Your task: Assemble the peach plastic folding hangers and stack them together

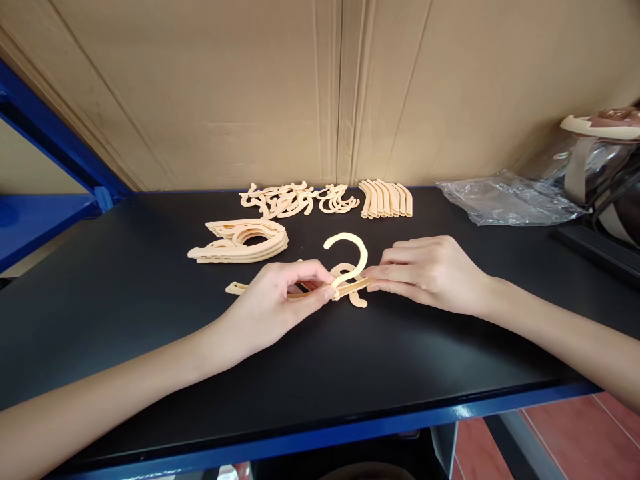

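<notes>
Near the middle of the black tabletop, both hands hold a cream plastic hanger piece. A curved hook [364,257] rises from it, open end toward the left. My left hand [280,300] pinches the base of the hook between thumb and fingers. My right hand [430,273] grips the right end of a slim hanger arm [353,288] that meets the hook's base. Another cream part [358,301] lies on the table behind and below the joint, partly covered. Left of my left hand, the tip of a cream arm [235,288] sticks out; the hand hides the rest.
A stack of folded cream hangers [240,250] lies at the left. Behind are a heap of loose cream pieces [285,200], several hooks [337,199] and a row of curved arms [385,200]. A clear plastic bag [510,200] lies back right, beside dark equipment. Cardboard [225,87] stands behind.
</notes>
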`<state>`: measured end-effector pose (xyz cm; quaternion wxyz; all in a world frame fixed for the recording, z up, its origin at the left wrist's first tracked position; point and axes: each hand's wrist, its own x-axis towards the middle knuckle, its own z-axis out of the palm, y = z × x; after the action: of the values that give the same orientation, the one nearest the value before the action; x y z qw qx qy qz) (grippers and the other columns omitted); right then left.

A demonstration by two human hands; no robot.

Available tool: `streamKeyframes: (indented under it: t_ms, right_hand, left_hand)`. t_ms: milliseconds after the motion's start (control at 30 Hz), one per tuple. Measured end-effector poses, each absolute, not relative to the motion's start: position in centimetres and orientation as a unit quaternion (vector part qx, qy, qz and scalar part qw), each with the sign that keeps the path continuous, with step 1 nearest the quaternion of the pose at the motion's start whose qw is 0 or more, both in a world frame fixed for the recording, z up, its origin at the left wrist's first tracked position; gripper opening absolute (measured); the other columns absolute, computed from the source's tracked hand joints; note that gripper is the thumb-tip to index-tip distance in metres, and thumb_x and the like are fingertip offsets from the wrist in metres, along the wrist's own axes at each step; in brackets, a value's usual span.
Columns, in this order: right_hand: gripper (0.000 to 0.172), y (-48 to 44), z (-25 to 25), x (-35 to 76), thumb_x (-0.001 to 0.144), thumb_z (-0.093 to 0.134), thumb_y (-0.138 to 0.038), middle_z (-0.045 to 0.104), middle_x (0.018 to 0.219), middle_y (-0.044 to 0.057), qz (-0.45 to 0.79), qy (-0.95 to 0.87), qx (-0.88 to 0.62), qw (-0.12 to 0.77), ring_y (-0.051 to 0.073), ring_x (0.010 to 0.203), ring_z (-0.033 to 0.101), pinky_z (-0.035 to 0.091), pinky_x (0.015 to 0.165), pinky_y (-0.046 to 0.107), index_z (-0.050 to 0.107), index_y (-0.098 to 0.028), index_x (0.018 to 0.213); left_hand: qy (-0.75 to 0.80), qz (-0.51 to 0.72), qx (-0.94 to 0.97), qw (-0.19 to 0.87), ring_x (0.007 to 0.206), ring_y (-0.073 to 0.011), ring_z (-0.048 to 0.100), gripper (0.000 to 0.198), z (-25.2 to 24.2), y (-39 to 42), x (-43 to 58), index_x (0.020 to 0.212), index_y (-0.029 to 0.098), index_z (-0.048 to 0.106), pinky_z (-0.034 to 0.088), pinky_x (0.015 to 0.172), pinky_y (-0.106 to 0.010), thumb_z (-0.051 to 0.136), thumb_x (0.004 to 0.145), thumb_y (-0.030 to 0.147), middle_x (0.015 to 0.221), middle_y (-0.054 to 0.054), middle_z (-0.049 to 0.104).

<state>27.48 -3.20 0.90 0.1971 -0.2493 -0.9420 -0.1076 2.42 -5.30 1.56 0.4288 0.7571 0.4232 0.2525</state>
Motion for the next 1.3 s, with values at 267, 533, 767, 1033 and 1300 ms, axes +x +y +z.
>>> streamKeyframes:
  t_ms: [267,533,767,1033,1300]
  right_hand:
    - [0.029,-3.1,1.0,27.5,0.097,0.048,-0.037,0.064,0.068,-0.002,-0.079,-0.945,-0.253,0.190,0.010,0.059,0.054,0.031,0.052,0.025,0.073,-0.022,0.104]
    - [0.026,-3.2,1.2,27.5,0.095,0.053,-0.037,0.068,0.073,-0.001,0.045,-0.942,-0.267,0.196,0.009,0.061,0.058,0.034,0.055,0.023,0.074,-0.022,0.100]
    - [0.027,-3.1,1.7,27.4,0.094,0.054,-0.039,0.072,0.081,-0.001,0.211,-0.915,-0.289,0.189,0.008,0.061,0.057,0.036,0.057,0.022,0.075,-0.022,0.099]
    - [0.035,-2.9,1.1,27.4,0.094,0.051,-0.046,0.068,0.074,0.000,0.275,-0.897,-0.302,0.168,0.010,0.059,0.053,0.035,0.055,0.023,0.074,-0.019,0.097]
    - [0.039,-2.8,0.8,27.4,0.093,0.051,-0.047,0.053,0.060,-0.004,0.293,-0.890,-0.309,0.164,0.008,0.053,0.041,0.031,0.050,0.023,0.070,-0.017,0.079]
  left_hand:
    - [0.436,0.243,0.749,0.436,0.071,-0.0137,0.063,0.021,1.7,-5.2,2.6,0.080,0.016,0.066,0.047,0.063,-0.022,0.059,0.088,0.034,0.080,-0.001,0.068]
    - [0.423,0.246,0.759,0.430,0.071,-0.0144,0.063,0.022,1.7,-4.8,2.4,0.084,0.017,0.065,0.048,0.061,-0.023,0.056,0.089,0.036,0.078,-0.001,0.068]
    - [0.434,0.238,0.818,0.292,0.068,-0.0133,0.062,0.022,0.4,-4.8,2.1,0.103,0.022,0.064,0.045,0.060,-0.022,0.052,0.091,0.036,0.081,0.002,0.069]
    - [0.432,0.235,0.851,0.186,0.070,-0.0142,0.064,0.026,0.3,-5.0,2.0,0.100,0.022,0.064,0.043,0.062,-0.022,0.058,0.088,0.044,0.081,0.003,0.069]
    - [0.426,0.222,0.864,0.152,0.072,-0.0148,0.065,0.026,0.1,-4.9,1.8,0.102,0.022,0.063,0.044,0.062,-0.023,0.055,0.091,0.044,0.081,0.002,0.070]
